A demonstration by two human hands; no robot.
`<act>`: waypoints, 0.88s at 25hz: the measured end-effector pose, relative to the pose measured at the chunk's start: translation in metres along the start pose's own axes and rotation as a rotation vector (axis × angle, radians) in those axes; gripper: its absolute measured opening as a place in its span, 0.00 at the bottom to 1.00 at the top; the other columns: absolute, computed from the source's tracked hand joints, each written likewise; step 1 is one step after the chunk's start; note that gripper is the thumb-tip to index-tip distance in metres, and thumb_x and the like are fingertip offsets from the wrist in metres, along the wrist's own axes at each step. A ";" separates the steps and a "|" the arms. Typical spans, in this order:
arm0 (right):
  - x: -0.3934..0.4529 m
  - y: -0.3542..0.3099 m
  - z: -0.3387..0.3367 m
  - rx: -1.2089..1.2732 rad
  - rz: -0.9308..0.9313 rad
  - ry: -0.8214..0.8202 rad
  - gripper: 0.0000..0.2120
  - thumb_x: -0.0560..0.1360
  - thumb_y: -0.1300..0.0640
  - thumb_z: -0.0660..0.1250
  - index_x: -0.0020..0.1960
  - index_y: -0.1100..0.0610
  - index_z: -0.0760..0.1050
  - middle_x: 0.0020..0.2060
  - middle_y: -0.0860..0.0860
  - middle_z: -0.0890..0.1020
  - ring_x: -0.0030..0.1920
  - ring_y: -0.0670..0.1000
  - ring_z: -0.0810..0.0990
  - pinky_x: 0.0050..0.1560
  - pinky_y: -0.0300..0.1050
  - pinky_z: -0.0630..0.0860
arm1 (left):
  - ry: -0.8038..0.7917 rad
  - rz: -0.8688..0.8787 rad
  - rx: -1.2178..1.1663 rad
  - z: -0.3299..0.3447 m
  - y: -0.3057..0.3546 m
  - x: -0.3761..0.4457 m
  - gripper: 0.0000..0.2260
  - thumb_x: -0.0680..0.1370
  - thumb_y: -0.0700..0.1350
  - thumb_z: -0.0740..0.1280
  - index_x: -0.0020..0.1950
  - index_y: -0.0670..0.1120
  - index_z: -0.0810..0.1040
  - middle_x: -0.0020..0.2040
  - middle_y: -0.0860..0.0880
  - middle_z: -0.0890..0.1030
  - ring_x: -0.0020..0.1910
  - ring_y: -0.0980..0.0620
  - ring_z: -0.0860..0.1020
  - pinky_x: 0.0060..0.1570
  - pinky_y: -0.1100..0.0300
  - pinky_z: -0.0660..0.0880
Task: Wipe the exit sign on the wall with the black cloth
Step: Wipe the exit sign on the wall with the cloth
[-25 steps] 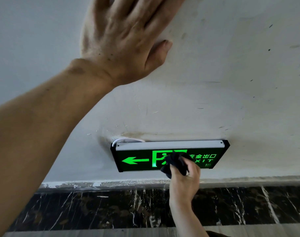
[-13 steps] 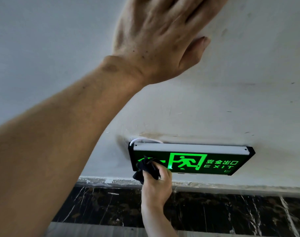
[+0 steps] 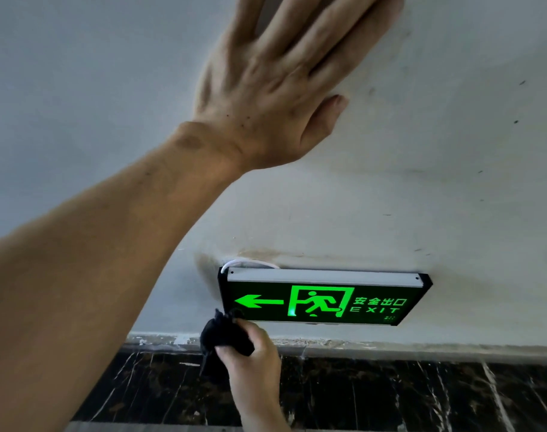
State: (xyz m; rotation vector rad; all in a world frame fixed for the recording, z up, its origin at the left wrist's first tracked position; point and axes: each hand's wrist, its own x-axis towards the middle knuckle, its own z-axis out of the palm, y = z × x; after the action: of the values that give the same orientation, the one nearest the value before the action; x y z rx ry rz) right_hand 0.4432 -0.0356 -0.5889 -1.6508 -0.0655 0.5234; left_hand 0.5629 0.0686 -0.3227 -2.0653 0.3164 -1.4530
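Note:
A lit green exit sign (image 3: pixel 323 302) in a black frame with a silver top strip hangs low on the white wall. Its arrow, running figure and EXIT lettering all show. My right hand (image 3: pixel 253 353) is closed around a bunched black cloth (image 3: pixel 224 335), which touches the sign's lower left corner. My left hand (image 3: pixel 284 85) lies flat on the wall well above the sign, fingers spread, holding nothing.
The white wall (image 3: pixel 437 182) is scuffed and stained above the sign. A white cable (image 3: pixel 250 263) loops out behind the sign's top left. Below runs a dark marble skirting (image 3: pixel 390 394) with a chipped plaster edge above it.
My right hand has swept the cloth leftwards across the sign, from its middle to the lower left corner, uncovering the arrow and figure. The view has shifted, so the sign sits further right.

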 end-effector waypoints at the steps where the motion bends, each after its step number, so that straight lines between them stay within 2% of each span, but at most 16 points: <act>1: -0.007 0.000 -0.008 0.012 0.007 -0.008 0.15 0.65 0.52 0.75 0.51 0.45 0.82 0.46 0.44 0.85 0.47 0.40 0.81 0.51 0.38 0.78 | 0.006 0.003 -0.003 0.000 0.000 0.000 0.26 0.80 0.52 0.60 0.77 0.44 0.67 0.74 0.44 0.71 0.70 0.41 0.70 0.65 0.36 0.67; 3: -0.018 -0.003 -0.031 0.047 0.002 0.012 0.13 0.64 0.52 0.75 0.48 0.43 0.82 0.42 0.44 0.86 0.45 0.41 0.83 0.48 0.37 0.78 | -0.013 0.007 -0.025 -0.001 0.000 0.000 0.27 0.80 0.51 0.62 0.78 0.44 0.66 0.75 0.43 0.69 0.73 0.39 0.66 0.68 0.34 0.61; 6: -0.027 -0.015 -0.072 0.128 -0.071 0.072 0.14 0.64 0.62 0.77 0.41 0.43 0.83 0.38 0.43 0.87 0.40 0.39 0.83 0.40 0.29 0.75 | -0.034 0.010 -0.094 -0.009 0.001 0.003 0.26 0.79 0.47 0.63 0.77 0.41 0.68 0.75 0.41 0.68 0.74 0.37 0.65 0.70 0.32 0.58; 7: -0.028 -0.020 -0.086 0.148 -0.089 0.089 0.16 0.65 0.65 0.77 0.40 0.43 0.84 0.39 0.44 0.87 0.41 0.41 0.84 0.43 0.31 0.76 | -0.052 0.010 -0.134 -0.013 0.001 0.004 0.26 0.79 0.46 0.63 0.77 0.41 0.68 0.75 0.41 0.68 0.74 0.36 0.64 0.70 0.32 0.58; 9: -0.028 -0.031 -0.110 0.219 -0.105 0.107 0.20 0.65 0.69 0.75 0.44 0.43 0.85 0.41 0.48 0.88 0.46 0.48 0.85 0.51 0.43 0.78 | -0.074 -0.011 -0.226 -0.020 0.004 0.004 0.26 0.78 0.43 0.64 0.77 0.41 0.67 0.75 0.40 0.67 0.75 0.36 0.63 0.71 0.32 0.57; 11: -0.027 -0.041 -0.131 0.292 -0.101 0.098 0.21 0.67 0.70 0.74 0.47 0.44 0.84 0.44 0.51 0.88 0.50 0.55 0.84 0.55 0.52 0.78 | -0.053 -0.066 -0.301 -0.032 0.015 -0.003 0.26 0.78 0.41 0.63 0.76 0.39 0.67 0.75 0.38 0.68 0.75 0.37 0.64 0.72 0.33 0.58; 14: -0.031 -0.058 -0.159 0.380 -0.119 0.055 0.19 0.66 0.67 0.74 0.49 0.45 0.83 0.47 0.53 0.87 0.50 0.55 0.85 0.48 0.51 0.79 | -0.070 -0.229 -0.490 -0.058 0.055 -0.031 0.23 0.79 0.42 0.61 0.74 0.37 0.68 0.74 0.38 0.68 0.75 0.40 0.65 0.74 0.39 0.59; 16: -0.038 -0.071 -0.173 0.424 -0.159 0.021 0.17 0.63 0.61 0.74 0.48 0.45 0.82 0.47 0.53 0.87 0.47 0.53 0.86 0.43 0.46 0.80 | -0.195 -0.459 -0.750 -0.077 0.094 -0.059 0.20 0.82 0.43 0.59 0.74 0.40 0.70 0.74 0.42 0.70 0.74 0.45 0.67 0.73 0.46 0.63; 18: -0.044 -0.084 -0.182 0.416 -0.202 -0.011 0.14 0.64 0.60 0.73 0.47 0.45 0.82 0.46 0.52 0.88 0.46 0.51 0.86 0.40 0.40 0.80 | -0.375 -0.860 -1.143 -0.097 0.131 -0.084 0.14 0.87 0.47 0.56 0.72 0.52 0.71 0.71 0.52 0.74 0.70 0.54 0.71 0.70 0.51 0.69; 19: -0.046 -0.087 -0.184 0.402 -0.221 -0.030 0.13 0.64 0.59 0.73 0.46 0.46 0.82 0.45 0.52 0.88 0.46 0.50 0.86 0.40 0.38 0.80 | -0.446 -1.086 -1.365 -0.105 0.145 -0.095 0.13 0.87 0.51 0.56 0.69 0.56 0.73 0.68 0.55 0.77 0.67 0.57 0.75 0.67 0.52 0.72; 20: -0.050 -0.092 -0.185 0.388 -0.228 -0.054 0.12 0.64 0.58 0.73 0.45 0.47 0.83 0.44 0.53 0.88 0.46 0.50 0.86 0.40 0.37 0.80 | -0.497 -1.287 -1.566 -0.112 0.157 -0.104 0.14 0.83 0.54 0.57 0.66 0.59 0.75 0.65 0.54 0.79 0.63 0.56 0.78 0.62 0.52 0.76; 22: -0.056 -0.097 -0.184 0.339 -0.222 -0.091 0.10 0.65 0.61 0.73 0.44 0.50 0.84 0.43 0.54 0.88 0.45 0.51 0.86 0.40 0.37 0.80 | -0.618 -1.579 -1.883 -0.122 0.171 -0.119 0.17 0.79 0.57 0.59 0.63 0.59 0.81 0.62 0.49 0.82 0.58 0.52 0.82 0.52 0.51 0.80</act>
State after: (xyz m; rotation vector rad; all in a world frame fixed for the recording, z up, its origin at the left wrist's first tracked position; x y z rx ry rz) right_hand 0.4869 -0.2096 -0.4696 -1.2700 -0.2131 0.4145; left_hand 0.4299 -0.0479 -0.4876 -4.7677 -0.7996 -0.5466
